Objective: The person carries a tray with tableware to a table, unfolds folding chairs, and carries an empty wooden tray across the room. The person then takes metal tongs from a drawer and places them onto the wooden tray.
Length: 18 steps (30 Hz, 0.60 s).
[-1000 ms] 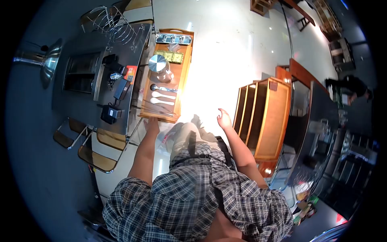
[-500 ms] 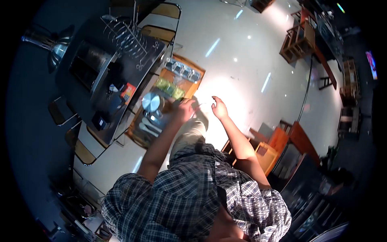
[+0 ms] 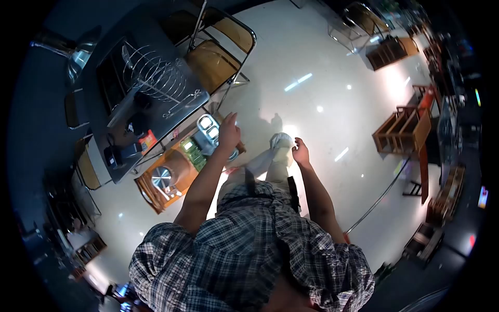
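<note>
My left hand (image 3: 228,136) is held out with its fingers stretched and nothing seen in it. It is nearest to a metal tray with compartments (image 3: 200,125), which stands at the right end of a low wooden stand (image 3: 147,184); I cannot tell whether they touch. Beside the tray lies a green patterned pack (image 3: 193,154), and further left is a round shiny metal lid or pot (image 3: 161,177). My right hand (image 3: 301,155) hangs over the floor near my leg, its fingers loosely bent and apart, holding nothing visible.
A dark table (image 3: 182,117) at the upper left bears a coiled wire rack (image 3: 156,75) and a small orange box (image 3: 147,139). Folding chairs (image 3: 215,62) stand behind it. On the right are a wooden shelf unit (image 3: 403,132) and a cable (image 3: 379,200) across the floor (image 3: 312,83).
The view has turned and shifted, so the stand and table appear further left and my legs are striding. My hands have moved further apart; the left is now beside the metal tray.
</note>
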{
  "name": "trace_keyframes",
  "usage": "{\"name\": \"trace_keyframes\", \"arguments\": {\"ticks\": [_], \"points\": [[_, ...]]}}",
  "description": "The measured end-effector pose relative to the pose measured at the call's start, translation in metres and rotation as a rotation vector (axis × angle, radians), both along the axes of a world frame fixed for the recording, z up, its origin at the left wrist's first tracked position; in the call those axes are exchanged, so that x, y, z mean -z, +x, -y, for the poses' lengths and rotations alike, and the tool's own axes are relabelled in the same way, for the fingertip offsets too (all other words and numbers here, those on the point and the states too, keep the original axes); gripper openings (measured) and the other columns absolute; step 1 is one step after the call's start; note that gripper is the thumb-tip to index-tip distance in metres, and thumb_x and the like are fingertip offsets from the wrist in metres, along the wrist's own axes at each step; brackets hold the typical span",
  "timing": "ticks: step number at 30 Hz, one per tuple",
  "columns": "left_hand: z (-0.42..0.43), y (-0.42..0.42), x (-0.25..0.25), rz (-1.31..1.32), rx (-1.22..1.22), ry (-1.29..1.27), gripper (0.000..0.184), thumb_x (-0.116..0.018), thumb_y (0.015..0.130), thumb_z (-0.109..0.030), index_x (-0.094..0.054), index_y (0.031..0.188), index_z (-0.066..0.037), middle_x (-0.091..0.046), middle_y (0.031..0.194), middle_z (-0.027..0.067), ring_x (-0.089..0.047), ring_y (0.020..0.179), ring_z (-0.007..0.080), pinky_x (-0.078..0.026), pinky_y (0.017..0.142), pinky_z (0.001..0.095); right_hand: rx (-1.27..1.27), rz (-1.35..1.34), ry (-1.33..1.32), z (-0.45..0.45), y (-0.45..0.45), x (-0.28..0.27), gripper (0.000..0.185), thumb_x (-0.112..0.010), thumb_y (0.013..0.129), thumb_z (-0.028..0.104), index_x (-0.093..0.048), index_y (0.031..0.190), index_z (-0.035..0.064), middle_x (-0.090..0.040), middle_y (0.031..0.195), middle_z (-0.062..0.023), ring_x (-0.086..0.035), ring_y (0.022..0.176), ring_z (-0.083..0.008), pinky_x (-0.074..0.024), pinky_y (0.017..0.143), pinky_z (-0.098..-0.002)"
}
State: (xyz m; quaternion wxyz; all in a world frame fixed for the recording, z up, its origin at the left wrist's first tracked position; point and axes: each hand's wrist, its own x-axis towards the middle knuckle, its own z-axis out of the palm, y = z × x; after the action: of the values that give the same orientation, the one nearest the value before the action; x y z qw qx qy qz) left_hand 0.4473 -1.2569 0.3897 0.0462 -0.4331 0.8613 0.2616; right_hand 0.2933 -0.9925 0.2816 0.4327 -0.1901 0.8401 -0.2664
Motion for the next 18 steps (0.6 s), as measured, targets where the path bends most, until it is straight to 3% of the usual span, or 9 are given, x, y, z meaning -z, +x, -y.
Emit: {"name": "trace_keyframes", "arguments": {"ticks": [5,7,9,10,13,18], "points": [[0.009,0.004,-0.004,-0.007,-0.161,-0.124,0.047,-0.054,0.072,-0.005,-0.047,0.118,-0.004,-0.047,0.121,0.0177,-0.046,0.109,0.0341,-0.037,0.093,0.04,-0.072,-0.013,-0.093,0.017,-0.038,0.021,0.044,-0.049,0.073,-0.001,-0.045,0.116,0.0075,-0.06,0.105,-0.0164,-0.059,0.094,-0.0298,-0.0478,0.079,-0.0366],[0.002,0.008,0.016,0.023,-0.229,-0.171,0.046,-0.055,0.072,-0.008,-0.048,0.118,-0.006,-0.048,0.12,0.0165,-0.047,0.109,0.0336,-0.037,0.093,0.0412,-0.157,-0.017,-0.132,0.022,-0.059,0.031,0.049,-0.046,0.071,-0.005,-0.043,0.118,0.0089,-0.061,0.104,-0.0155,-0.059,0.094,-0.0302,-0.0477,0.079,-0.0383],[-0.017,0.01,0.014,0.106,-0.322,-0.189,0.046,-0.057,0.074,-0.013,-0.047,0.118,-0.008,-0.047,0.122,0.0145,-0.045,0.112,0.0316,-0.033,0.095,0.0479,-0.257,0.009,-0.15,0.035,-0.081,0.036,0.051,-0.041,0.07,-0.006,-0.043,0.118,0.0093,-0.06,0.107,-0.0142,-0.058,0.096,-0.0311,-0.0473,0.08,-0.0395],[-0.024,0.001,0.012,0.265,-0.395,-0.146,0.049,-0.057,0.076,-0.019,-0.043,0.123,-0.011,-0.042,0.126,0.0123,-0.041,0.117,0.0288,-0.027,0.097,0.0557,-0.319,-0.008,-0.178,0.049,-0.096,0.039,0.052,-0.04,0.069,-0.007,-0.042,0.119,0.0096,-0.06,0.107,-0.0132,-0.058,0.096,-0.0314,-0.047,0.08,-0.0396],[-0.039,0.0,0.006,0.345,-0.474,-0.151,0.054,-0.057,0.077,-0.022,-0.037,0.127,-0.014,-0.036,0.131,0.0115,-0.035,0.122,0.0283,-0.023,0.098,0.0596,-0.494,0.004,-0.231,0.098,-0.123,0.035,0.054,-0.04,0.07,-0.007,-0.042,0.121,0.0111,-0.059,0.108,-0.0116,-0.056,0.098,-0.0316,-0.0459,0.082,-0.039],[-0.035,-0.024,0.0,0.347,-0.712,-0.15,0.062,-0.057,0.077,-0.026,-0.03,0.132,-0.014,-0.03,0.136,0.0132,-0.031,0.124,0.032,-0.021,0.1,0.0568,-0.738,-0.023,-0.331,0.199,-0.146,0.039,0.053,-0.042,0.071,-0.005,-0.043,0.121,0.0106,-0.057,0.111,-0.0131,-0.054,0.101,-0.0318,-0.0449,0.085,-0.0381]]}}
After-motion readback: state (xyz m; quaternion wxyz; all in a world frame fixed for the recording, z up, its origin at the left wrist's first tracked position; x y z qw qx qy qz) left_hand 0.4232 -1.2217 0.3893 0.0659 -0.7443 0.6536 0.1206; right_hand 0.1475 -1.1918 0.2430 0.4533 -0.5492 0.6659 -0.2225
